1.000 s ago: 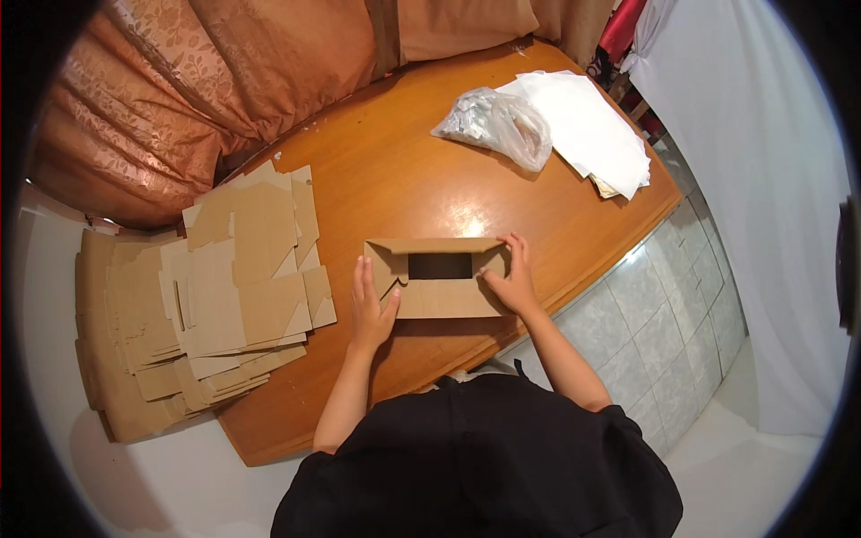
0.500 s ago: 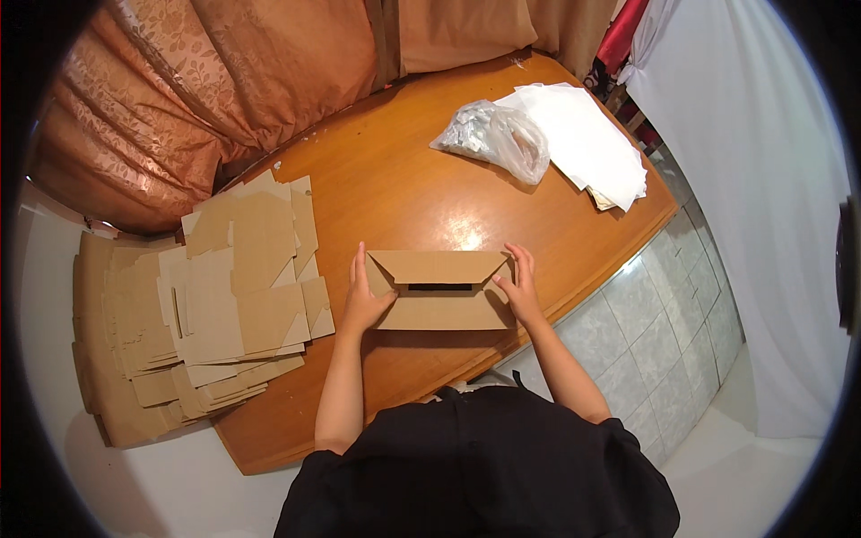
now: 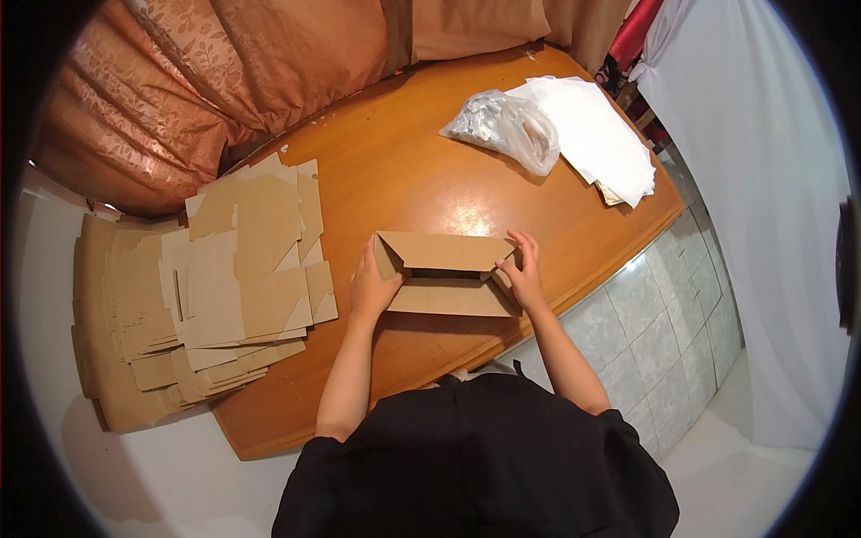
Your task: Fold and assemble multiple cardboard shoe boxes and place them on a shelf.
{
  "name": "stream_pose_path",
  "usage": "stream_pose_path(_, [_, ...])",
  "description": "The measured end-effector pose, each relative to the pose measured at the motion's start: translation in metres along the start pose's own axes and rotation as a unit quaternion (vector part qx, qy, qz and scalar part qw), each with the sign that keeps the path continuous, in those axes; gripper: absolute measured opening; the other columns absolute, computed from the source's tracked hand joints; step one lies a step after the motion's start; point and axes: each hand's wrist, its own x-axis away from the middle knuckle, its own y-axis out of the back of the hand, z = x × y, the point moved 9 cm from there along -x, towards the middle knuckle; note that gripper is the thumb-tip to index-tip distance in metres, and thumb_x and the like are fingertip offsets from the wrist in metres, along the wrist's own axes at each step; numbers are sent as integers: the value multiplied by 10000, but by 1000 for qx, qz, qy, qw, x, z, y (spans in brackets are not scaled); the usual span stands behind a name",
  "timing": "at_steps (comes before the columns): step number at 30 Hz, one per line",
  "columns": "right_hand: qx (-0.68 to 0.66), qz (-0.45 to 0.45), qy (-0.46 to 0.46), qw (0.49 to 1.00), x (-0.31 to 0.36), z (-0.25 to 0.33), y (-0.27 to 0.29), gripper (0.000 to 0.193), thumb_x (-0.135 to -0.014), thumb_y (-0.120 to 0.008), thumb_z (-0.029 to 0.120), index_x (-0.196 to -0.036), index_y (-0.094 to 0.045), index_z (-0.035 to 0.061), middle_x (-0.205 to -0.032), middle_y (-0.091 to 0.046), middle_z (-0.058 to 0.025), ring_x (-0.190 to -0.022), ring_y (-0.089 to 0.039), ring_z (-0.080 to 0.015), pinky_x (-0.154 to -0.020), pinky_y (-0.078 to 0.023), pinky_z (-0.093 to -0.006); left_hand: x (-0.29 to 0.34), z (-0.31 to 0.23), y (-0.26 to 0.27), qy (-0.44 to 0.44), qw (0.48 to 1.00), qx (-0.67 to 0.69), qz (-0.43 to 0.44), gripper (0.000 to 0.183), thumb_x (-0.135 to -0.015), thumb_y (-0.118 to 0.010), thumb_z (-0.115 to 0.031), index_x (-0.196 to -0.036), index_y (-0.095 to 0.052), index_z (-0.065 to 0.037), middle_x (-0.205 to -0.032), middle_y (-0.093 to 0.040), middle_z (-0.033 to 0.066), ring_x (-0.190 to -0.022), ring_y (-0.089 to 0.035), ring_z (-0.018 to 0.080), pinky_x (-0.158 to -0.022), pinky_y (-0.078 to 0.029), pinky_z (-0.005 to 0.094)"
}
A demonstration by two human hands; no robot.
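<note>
Between my two hands is a brown cardboard box (image 3: 453,299), its top flaps folded partly inward around a dark, narrow slot. My left hand (image 3: 373,285) grips the box's left end, with the thumb bent over the flap edge. At the right end, my right hand (image 3: 524,272) holds the side, thumb on top and fingers outside. Both hands are closed on the cardboard. The box's underside and lower walls are hidden from this view.
Flat cardboard pieces (image 3: 211,278) lie piled at the left, spilling past the wooden table (image 3: 386,179). Toward the far right are a clear plastic bag (image 3: 507,130) with silvery contents and white paper sheets (image 3: 596,134). Orange curtains (image 3: 206,81) hang behind.
Between my hands, the box has tilted and shifted slightly away from me. Its end flaps stand more upright, and the dark slot looks wider. Both hands keep their hold.
</note>
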Motion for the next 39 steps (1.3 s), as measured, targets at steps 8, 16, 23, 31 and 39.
stream_pose_path(8, [6, 8, 24, 1000, 1, -5, -6, 625, -675, -702, 151, -1250, -464, 92, -1318, -314, -187, -1237, -328, -332, -1043, -282, -407, -14, 35, -15, -2, 939, 343, 11, 826, -736, -679, -300, -1394, -247, -50, -1343, -382, 227, -1246, -387, 350, -1027, -323, 419])
stream_pose_path(16, [56, 5, 2, 998, 2, -3, -5, 731, -626, -729, 85, -1285, -412, 87, -1301, -311, -211, -1241, -334, -352, -1028, -321, -400, -10, -21, 6, -40, 998, 51, 12, 931, -708, -727, -374, -1413, -198, -74, -1350, -369, 212, -1246, -387, 346, -1014, -336, 440])
stream_pose_path(23, [124, -6, 2, 992, 2, 1, -7, 733, -621, -728, 51, -1283, -414, 76, -1241, -366, -162, -1206, -377, -312, -1015, -341, -382, -9, -19, 4, -44, 998, 50, 0, 917, -710, -740, -334, -1409, -201, -84, -1334, -386, 208, -1230, -406, 348, -1004, -355, 426])
stream_pose_path(31, [-92, 24, -198, 976, 5, -44, 6, 564, -840, -537, 355, -1299, -403, 56, -1315, -405, -183, -1174, -425, -290, -992, -338, -392, -19, 36, -9, 70, 967, 233, 73, 714, -882, -486, -473, -1377, -270, -6, -1369, -378, 202, -1251, -395, 308, -1025, -325, 379])
stream_pose_path(39, [-265, 27, -230, 936, -21, 12, 30, 594, -902, -288, 618, -1134, -513, 120, -1105, -559, -62, -940, -529, -166, -843, -385, -318, -11, 10, 50, 53, 922, 382, 33, 689, -926, -218, -605, -1203, -458, -23, -1154, -533, 105, -1070, -489, 187, -950, -338, 327])
